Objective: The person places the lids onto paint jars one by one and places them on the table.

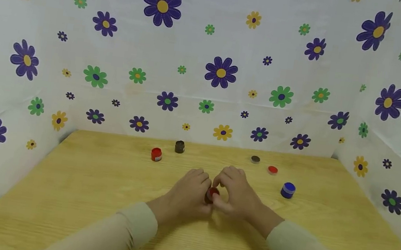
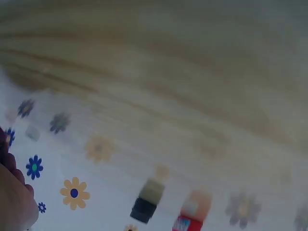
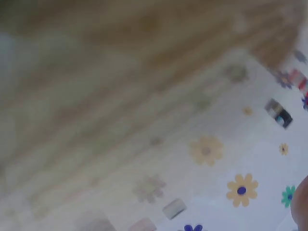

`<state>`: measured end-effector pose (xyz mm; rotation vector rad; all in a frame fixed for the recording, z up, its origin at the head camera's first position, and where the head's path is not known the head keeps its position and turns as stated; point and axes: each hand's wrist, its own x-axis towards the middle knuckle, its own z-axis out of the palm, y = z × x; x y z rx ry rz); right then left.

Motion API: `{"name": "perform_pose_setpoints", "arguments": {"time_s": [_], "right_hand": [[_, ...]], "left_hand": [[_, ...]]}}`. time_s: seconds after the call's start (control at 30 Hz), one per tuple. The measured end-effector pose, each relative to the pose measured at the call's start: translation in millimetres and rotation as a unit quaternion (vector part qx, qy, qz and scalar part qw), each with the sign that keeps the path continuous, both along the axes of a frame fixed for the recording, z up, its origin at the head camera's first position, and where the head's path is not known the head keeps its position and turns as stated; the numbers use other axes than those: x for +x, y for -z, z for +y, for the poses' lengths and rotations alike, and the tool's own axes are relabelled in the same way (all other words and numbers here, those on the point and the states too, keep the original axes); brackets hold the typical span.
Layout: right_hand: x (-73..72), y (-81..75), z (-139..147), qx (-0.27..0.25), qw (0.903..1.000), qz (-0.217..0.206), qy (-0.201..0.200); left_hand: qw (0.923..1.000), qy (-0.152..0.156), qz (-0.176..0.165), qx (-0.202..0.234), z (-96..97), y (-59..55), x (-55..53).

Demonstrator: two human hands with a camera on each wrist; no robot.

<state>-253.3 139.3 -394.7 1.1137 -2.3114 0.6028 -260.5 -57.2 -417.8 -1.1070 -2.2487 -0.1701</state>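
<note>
Near the middle of the table, my left hand point(image 1: 191, 191) grips a small paint jar point(image 1: 208, 198) with a dark red lid point(image 1: 214, 192). From the other side, my right hand point(image 1: 238, 195) pinches that lid between thumb and fingers. Most of the jar is hidden by the hands. Part of the left hand point(image 2: 17, 197) shows at the left edge of its wrist view, and a bit of the right hand point(image 3: 301, 207) at the right edge of the other. Neither wrist view shows the held jar.
Behind the left hand stand a red paint jar point(image 1: 156, 154) and a black paint jar point(image 1: 180, 147), both seemingly lidless. Back right lie a dark lid point(image 1: 255, 159) and a red lid point(image 1: 272, 170). A lidded blue paint jar point(image 1: 288, 190) stands right of my right hand. Flowered cloth point(image 1: 184, 47) encloses the wooden table point(image 1: 102, 179).
</note>
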Motion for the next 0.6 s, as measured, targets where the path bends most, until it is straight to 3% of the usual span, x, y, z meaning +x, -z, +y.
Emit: {"name": "perform_pose_setpoints", "arguments": {"time_s": [0.07,0.13,0.27,0.33,0.43,0.5,0.53,0.6], "right_hand": [[-2.6,-5.0,-2,-0.065,0.9975,-0.020,0.016],[-4.3,-7.4,-1,-0.120,0.9913,-0.040,0.035],[-4.5,-7.4,2,-0.170,0.9793,-0.092,0.060],[-3.2,-7.8,4,-0.181,0.9725,-0.128,0.073],[-1.3,-7.0,7,-0.186,0.9633,-0.170,0.092],[0.4,-6.9,7,-0.183,0.9612,-0.183,0.096],[0.6,-6.8,7,-0.178,0.9618,-0.184,0.096],[0.6,-6.5,6,-0.167,0.9647,-0.182,0.092]], "left_hand": [[0.9999,0.000,0.010,-0.005,1.7,-9.2,-2.7],[1.0000,-0.007,-0.002,-0.006,4.2,-15.3,-3.2],[0.9934,-0.035,-0.101,0.041,8.4,-22.9,0.7],[0.9775,-0.045,-0.179,0.102,11.1,-27.3,2.1],[0.9319,-0.059,-0.296,0.201,14.7,-32.0,3.9],[0.9034,-0.068,-0.345,0.245,15.7,-33.3,4.7],[0.8951,-0.074,-0.359,0.254,15.6,-33.2,4.6],[0.8908,-0.080,-0.366,0.257,14.1,-32.3,4.0]]}}
